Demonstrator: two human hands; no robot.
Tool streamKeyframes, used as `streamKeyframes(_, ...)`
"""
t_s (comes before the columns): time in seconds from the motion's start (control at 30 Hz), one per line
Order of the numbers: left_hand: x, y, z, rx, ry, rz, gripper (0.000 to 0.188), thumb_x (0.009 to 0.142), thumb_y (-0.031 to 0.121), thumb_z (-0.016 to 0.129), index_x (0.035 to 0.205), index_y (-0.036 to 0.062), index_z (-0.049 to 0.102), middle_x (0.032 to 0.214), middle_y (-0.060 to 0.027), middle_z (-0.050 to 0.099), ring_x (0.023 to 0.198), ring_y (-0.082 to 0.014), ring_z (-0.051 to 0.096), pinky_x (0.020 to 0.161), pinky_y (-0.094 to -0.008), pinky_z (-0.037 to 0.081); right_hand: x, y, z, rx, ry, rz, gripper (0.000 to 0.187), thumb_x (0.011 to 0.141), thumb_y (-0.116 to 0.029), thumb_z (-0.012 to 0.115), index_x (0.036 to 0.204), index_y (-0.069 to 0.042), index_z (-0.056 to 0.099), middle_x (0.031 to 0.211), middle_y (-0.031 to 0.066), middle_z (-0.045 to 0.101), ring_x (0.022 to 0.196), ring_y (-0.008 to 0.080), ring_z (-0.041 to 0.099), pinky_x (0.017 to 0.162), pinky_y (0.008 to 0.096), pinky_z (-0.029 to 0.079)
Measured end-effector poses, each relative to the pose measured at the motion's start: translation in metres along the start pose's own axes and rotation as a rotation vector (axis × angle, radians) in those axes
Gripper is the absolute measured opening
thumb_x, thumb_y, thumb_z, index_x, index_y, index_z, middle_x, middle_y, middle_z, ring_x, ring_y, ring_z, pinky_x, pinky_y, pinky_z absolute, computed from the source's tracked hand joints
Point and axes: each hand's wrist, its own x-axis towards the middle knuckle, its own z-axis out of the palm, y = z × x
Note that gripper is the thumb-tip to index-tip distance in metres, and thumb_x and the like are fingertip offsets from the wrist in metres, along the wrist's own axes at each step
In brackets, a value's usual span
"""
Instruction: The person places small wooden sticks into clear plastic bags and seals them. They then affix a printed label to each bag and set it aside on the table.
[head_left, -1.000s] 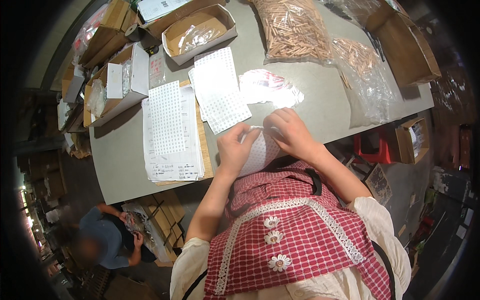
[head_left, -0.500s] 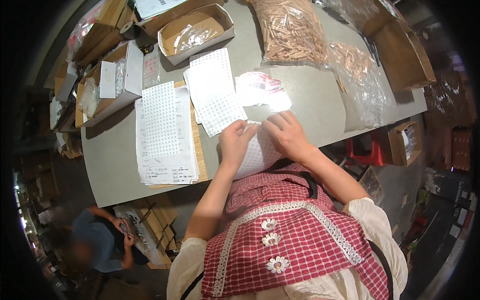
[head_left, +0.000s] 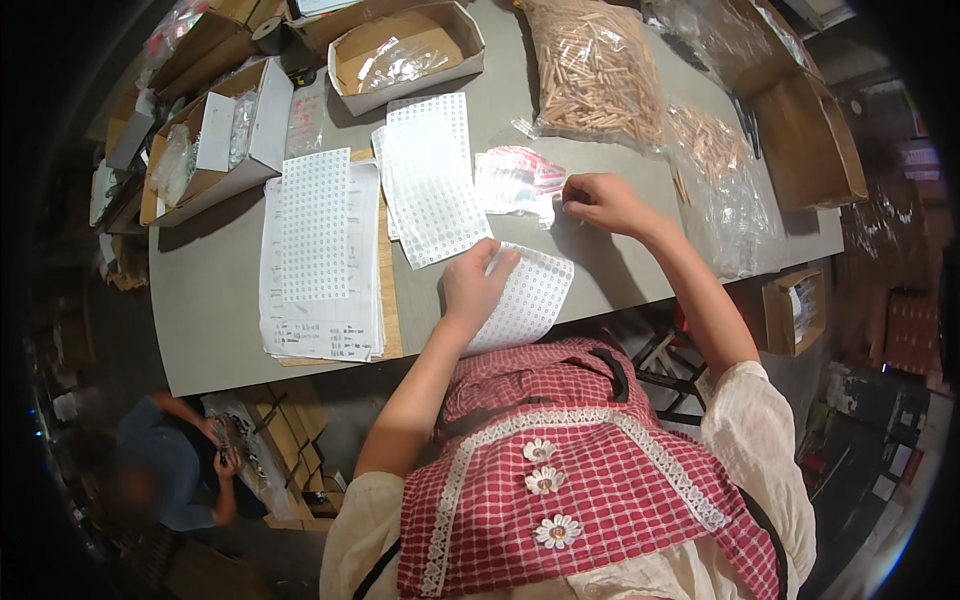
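A white sheet of small round stickers (head_left: 535,295) hangs over the table's front edge, curling toward my lap. My left hand (head_left: 474,287) pinches its upper left part between thumb and fingers. Farther right, my right hand (head_left: 608,204) is closed above the table, its fingertips at the right end of a pile of clear, red-printed plastic bags (head_left: 515,180). Whatever those fingertips hold is too small to make out. Beyond my left hand lie more sticker sheets (head_left: 428,170), overlapping. Another sticker sheet (head_left: 315,225) rests on a stack of papers (head_left: 325,342) atop a wooden board.
A big clear bag of wooden pegs (head_left: 595,75) stands at the back, with a flatter bag of pegs (head_left: 715,150) to its right. Open cardboard boxes (head_left: 405,50) line the back and left; another box (head_left: 805,140) stands right. A co-worker (head_left: 165,460) sits lower left.
My right hand has left the sticker sheet and moved right and away from me to the plastic bags. The left hand still holds the sheet, now more visible. The view has shifted slightly.
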Motion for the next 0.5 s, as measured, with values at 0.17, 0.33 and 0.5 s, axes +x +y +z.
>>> streamKeyframes(0.17, -0.003, 0.002, 0.001, -0.011, 0.060, 0.058, 0.029, 0.092, 0.030, 0.078, 0.090, 0.0020, 0.070, 0.062, -0.0022, 0.059, 0.057, -0.0083, 0.047, 0.054, -0.0296, 0.040, 0.003, 0.028, 0.015, -0.180, 0.125, -0.036, 0.030, 0.086, -0.029, 0.074, 0.094, 0.000, 0.070, 0.090, 0.0216, 0.073, 0.083, 0.0408, 0.070, 0.075, 0.0480, 0.053)
streamKeyframes(0.33, -0.004, 0.003, -0.001, -0.007, 0.091, 0.057, 0.029, 0.091, 0.030, 0.079, 0.090, 0.0020, 0.070, 0.062, -0.0012, 0.059, 0.057, -0.0071, 0.047, 0.054, -0.0282, 0.039, -0.013, 0.049, -0.023, -0.282, 0.123, 0.312, 0.037, 0.084, -0.036, 0.080, 0.093, -0.001, 0.071, 0.087, 0.0212, 0.073, 0.084, 0.0406, 0.070, 0.073, 0.0476, 0.053)
streamKeyframes(0.5, -0.003, -0.007, 0.002, -0.132, 0.074, 0.096, 0.024, 0.096, 0.022, 0.075, 0.096, -0.0020, 0.071, 0.066, 0.0006, 0.063, 0.061, -0.0035, 0.048, 0.054, -0.0237, 0.037, -0.015, 0.028, -0.029, 0.036, 0.085, 0.184, 0.029, 0.085, -0.024, 0.077, 0.099, -0.001, 0.067, 0.090, 0.0146, 0.072, 0.082, 0.0277, 0.068, 0.076, 0.0394, 0.053)
